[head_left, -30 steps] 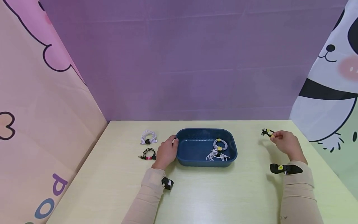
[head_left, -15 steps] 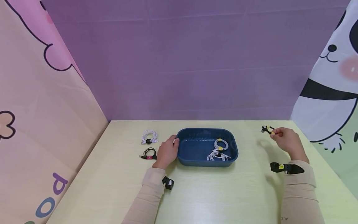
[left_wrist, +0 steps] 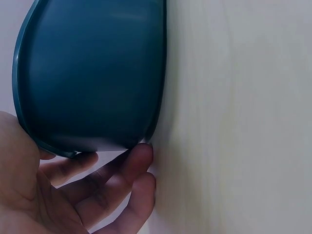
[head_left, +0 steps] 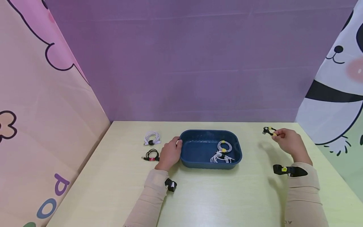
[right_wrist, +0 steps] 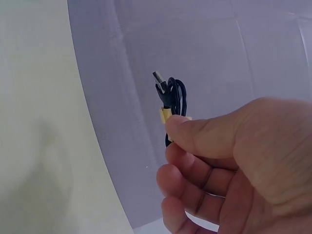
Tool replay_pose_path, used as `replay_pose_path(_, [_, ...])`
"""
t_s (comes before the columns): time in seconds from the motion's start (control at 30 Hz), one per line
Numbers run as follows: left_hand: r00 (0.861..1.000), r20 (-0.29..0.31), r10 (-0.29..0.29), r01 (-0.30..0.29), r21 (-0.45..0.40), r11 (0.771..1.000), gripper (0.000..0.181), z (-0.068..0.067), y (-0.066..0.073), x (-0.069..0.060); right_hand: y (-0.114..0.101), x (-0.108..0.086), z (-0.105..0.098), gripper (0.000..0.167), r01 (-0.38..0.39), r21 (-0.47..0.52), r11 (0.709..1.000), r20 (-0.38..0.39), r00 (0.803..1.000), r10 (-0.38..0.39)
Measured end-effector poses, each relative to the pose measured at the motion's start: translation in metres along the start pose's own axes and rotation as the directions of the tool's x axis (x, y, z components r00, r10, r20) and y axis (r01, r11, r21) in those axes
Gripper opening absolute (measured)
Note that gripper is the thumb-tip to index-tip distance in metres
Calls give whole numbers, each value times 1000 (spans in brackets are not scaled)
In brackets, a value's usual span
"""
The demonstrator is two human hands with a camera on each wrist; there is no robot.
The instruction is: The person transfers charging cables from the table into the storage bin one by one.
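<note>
Between thumb and fingertips, my right hand (head_left: 292, 144) pinches a coiled black USB cable (right_wrist: 182, 97) with yellow ties, raised above the right side of the table. Its metal plug points away from the hand. My left hand (head_left: 169, 154) grips the left end of a dark blue plastic bin (head_left: 195, 165), fingers against the outer wall in the left wrist view (left_wrist: 105, 192). Inside the bin, toward its right, lie a white cable coil (head_left: 228, 147) with yellow ties and a white cable bundle (head_left: 220, 157) with a black tie.
Left of the bin, a white cable coil (head_left: 152, 137) with a black tie lies on the pale table (head_left: 215, 198). Nearer me is a black cable coil (head_left: 152, 154) with a red tie. A purple backdrop (head_left: 181, 63) rises behind, with printed sheets at both sides.
My right hand rises slightly with the black USB cable, then shifts a little left. The left hand stays on the bin, and the head view drifts slightly.
</note>
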State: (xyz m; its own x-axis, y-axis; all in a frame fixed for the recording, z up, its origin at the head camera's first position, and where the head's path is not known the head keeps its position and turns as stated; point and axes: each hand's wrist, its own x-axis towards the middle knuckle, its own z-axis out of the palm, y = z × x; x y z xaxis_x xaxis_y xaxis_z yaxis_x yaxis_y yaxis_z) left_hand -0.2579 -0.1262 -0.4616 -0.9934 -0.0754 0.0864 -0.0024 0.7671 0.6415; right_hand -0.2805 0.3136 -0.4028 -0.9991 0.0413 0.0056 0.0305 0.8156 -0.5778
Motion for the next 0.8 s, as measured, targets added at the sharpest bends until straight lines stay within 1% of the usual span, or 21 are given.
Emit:
replay_pose_path(0.33, [1000,4,2,-2,-5,1000,41,1,1,-1,-8,-1,1,26,55,-6,998,6,998,-55])
replay_pose_path(0.63, [1000,7,-6,6,-5,1000,42,0,1,-1,-15,-1,6,25,141,-12,990,25,990,-141])
replay_pose_path(0.8, [1000,0,-4,4,-4,1000,41,0,0,-1,-18,-1,6,24,149,-9,989,30,988,-148])
